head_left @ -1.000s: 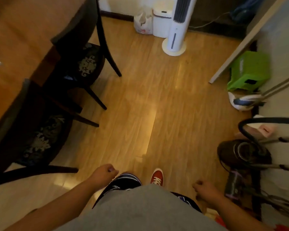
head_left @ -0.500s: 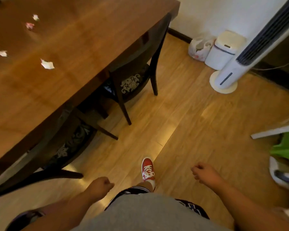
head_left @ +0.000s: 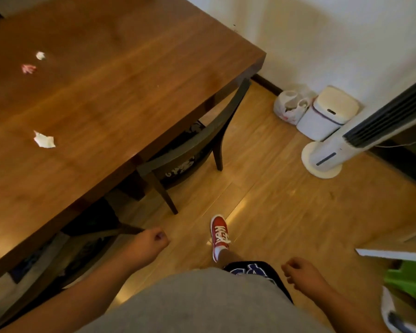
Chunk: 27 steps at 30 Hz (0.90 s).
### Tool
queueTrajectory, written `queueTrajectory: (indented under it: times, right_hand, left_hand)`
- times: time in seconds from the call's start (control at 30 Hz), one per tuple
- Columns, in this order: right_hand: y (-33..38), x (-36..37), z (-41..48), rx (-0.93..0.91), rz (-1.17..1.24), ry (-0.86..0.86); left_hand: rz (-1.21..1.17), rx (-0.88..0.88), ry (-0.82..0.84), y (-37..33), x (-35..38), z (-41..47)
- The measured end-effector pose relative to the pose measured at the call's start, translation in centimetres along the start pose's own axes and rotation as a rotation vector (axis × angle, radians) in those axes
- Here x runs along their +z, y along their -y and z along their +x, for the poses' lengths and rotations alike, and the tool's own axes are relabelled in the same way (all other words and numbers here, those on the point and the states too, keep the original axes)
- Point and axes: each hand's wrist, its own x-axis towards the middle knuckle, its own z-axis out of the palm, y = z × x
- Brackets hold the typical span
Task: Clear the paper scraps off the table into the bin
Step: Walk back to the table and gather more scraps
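paper scraps: 3 point(head_left: 44, 140) | chairs: 2 point(head_left: 190, 150) | bin: 1 point(head_left: 327, 114) | hands: 2 point(head_left: 147, 243) | table: 1 point(head_left: 130, 80)

Warm plank floor point(head_left: 286, 212), pale wall point(head_left: 322, 39), dark chairs point(head_left: 190, 150), perhaps a tower fan point(head_left: 346, 145).

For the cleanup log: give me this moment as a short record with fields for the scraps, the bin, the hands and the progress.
scraps on table: three in view, a white scrap nearest, a pink scrap and a small white scrap farther back
table: wooden, chairs tucked under its edge
bin: white, lid shut, on the floor by the wall next to a plastic bag
left hand: curled, away from the table, contents not visible
right hand: loosely curled, contents not visible
progress: scraps not yet cleared
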Motion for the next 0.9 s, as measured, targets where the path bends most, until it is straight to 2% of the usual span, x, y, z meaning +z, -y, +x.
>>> queueTrajectory:
  times: [0.1,0.27,0.43,0.63,0.73,0.83,0.9]
  right_hand:
    - [6.5,-3.2,1.8,-0.184,-0.054,0.002]
    - [19.9,-7.2,2.1,-0.550,-0.157,0.135]
    - [33.3,-8.1,0.9,-0.877,-0.325,0.249]
    - [46.7,-3.6,1.3,-1.008,-0.527,0.399]
    - [52.8,0.3,1.8,-1.003,-0.584,0.482]
    - [58.7,5.1,2.3,-0.977,-0.636,0.534]
    - [62.3,8.6,2.8,-0.994,-0.659,0.494]
  left_hand:
    - [-0.060,0.042,-0.067,-4.0,-2.7,-0.2]
    - [-0.256,0.085,-0.220,-9.8,-7.4,-2.2]
    - [-0.409,0.115,-0.393,-11.9,-11.6,-3.8]
    - [-0.515,0.031,-0.587,-8.9,-17.8,-2.4]
    - [-0.508,-0.070,-0.692,-5.5,-21.5,-0.3]
    - [-0.274,-0.191,-0.836,-1.1,-25.3,3.2]
    - [-0.158,-0.249,-0.868,1.8,-27.8,5.9]
